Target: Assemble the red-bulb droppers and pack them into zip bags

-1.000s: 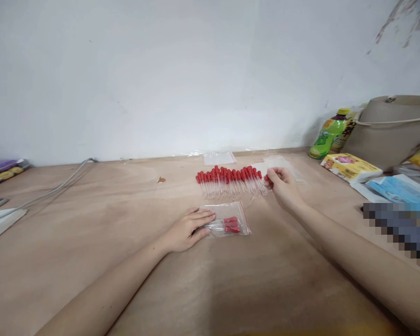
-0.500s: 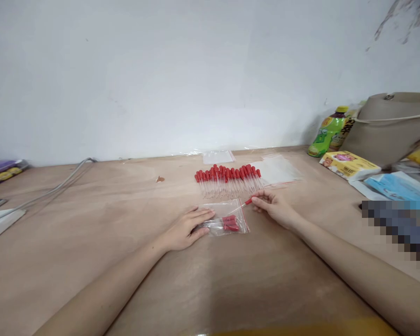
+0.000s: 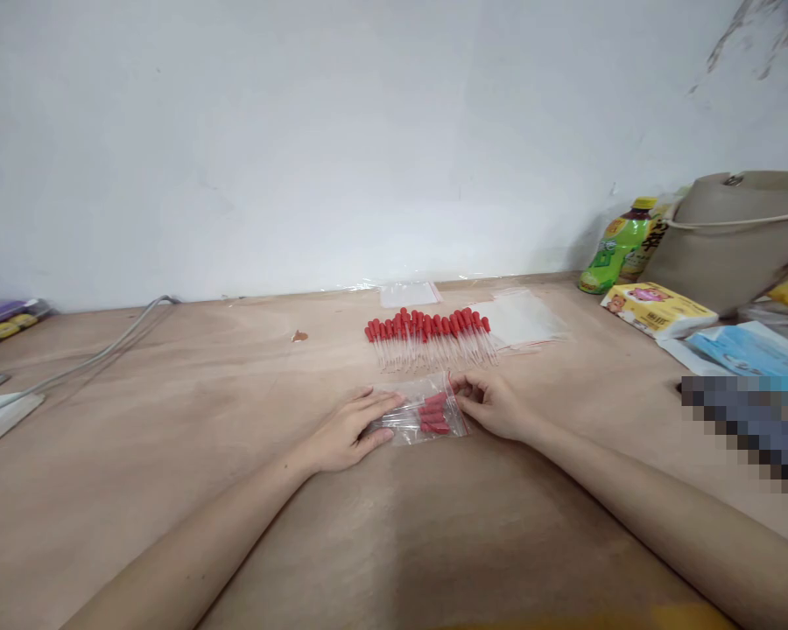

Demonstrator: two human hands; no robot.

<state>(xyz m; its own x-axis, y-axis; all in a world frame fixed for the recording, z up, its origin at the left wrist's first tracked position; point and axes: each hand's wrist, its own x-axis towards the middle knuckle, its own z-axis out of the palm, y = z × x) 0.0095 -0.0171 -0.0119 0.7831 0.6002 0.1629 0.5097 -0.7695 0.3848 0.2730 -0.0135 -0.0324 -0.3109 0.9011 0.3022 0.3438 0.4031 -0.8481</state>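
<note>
A clear zip-lock bag [image 3: 411, 435] with a red line along its mouth lies flat on the table. Inside it are several droppers with red rubber bulbs [image 3: 433, 418], their thin clear stems pointing left. My left hand [image 3: 351, 429] rests on the bag's left end, fingers stretched out and lying flat. At the mouth, on the right, my right hand [image 3: 489, 402] has its thumb and fingers curled together at the bag's edge; the fingertips are partly hidden. Just beyond the bag, a row of loose droppers [image 3: 426, 328] lies with bulbs toward the wall.
A stack of clear bags [image 3: 525, 317] lies right of the dropper row, and another bag [image 3: 407, 295] lies by the wall. On the right are a green bottle [image 3: 614, 249], a yellow tissue pack [image 3: 660, 311], a blue packet [image 3: 752, 350] and a beige handbag [image 3: 728, 245]. A cable [image 3: 118, 341] runs along the left.
My right hand has moved left to the bag's mouth. The dropper it held, partly outside before, now lies inside with the others. My left hand has stayed in place.
</note>
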